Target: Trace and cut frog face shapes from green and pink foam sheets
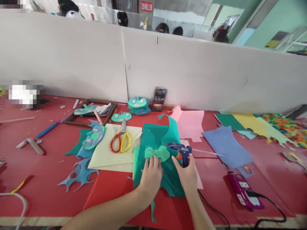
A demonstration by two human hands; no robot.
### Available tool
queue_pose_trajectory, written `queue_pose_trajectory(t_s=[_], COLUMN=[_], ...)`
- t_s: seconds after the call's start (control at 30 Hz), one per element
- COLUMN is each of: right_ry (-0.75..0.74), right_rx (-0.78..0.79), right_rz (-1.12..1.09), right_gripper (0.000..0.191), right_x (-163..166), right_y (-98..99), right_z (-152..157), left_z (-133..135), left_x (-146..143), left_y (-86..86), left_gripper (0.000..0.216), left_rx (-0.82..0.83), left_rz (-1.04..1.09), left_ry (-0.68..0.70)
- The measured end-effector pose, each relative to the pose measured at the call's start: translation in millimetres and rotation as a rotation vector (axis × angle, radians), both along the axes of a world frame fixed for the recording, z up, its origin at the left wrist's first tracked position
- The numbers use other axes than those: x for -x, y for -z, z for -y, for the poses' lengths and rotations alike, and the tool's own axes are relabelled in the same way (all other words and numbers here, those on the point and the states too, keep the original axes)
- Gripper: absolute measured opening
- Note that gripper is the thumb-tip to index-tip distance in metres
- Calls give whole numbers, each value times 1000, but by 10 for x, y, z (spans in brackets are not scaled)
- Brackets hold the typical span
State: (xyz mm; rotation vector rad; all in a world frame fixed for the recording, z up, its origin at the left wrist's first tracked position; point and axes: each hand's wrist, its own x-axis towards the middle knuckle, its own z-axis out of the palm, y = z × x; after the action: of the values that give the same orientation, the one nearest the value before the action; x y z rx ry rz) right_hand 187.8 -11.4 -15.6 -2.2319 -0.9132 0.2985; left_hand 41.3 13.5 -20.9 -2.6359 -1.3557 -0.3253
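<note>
"What's the left hand (151,177) doing?"
"It's open, fingertips on the pale green felt piece (161,153), which lies on the dark green sheet (153,131)."
"And the right hand (187,171)?"
"Wrapped around the blue glue gun (185,152), its front end near the felt piece."
"Where are the scissors (123,127)?"
"On the cream sheet (103,159), to the left."
"And that purple power strip (240,187)?"
"On the red tabletop (56,140), over to the right."
</note>
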Motion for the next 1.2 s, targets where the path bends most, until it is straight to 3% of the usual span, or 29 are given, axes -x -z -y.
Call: queue_pose_trajectory(t_s=[0.17,0.47,0.77,0.9,1.2], right_ry=[-51,-140,-158,-188,-205], right_rx=[167,221,70,68,81], right_rz=[86,167,341,345,373], right_gripper=[71,68,56,56,57], right_x=[10,2,35,27,46], right_y=[-13,93,155,155,159], right_z=[-19,-22,-18,-20,-42], left_z=[10,70,129,128,97], left_x=[46,18,-7,4,-21], left_y=[-4,93,-2,-45,27], left_gripper=[38,37,36,34,33], left_rx=[-4,-67,-65,-71,-109], left_rz=[-91,-129,-158,-165,-134], left_ry=[10,25,-37,-97,-89])
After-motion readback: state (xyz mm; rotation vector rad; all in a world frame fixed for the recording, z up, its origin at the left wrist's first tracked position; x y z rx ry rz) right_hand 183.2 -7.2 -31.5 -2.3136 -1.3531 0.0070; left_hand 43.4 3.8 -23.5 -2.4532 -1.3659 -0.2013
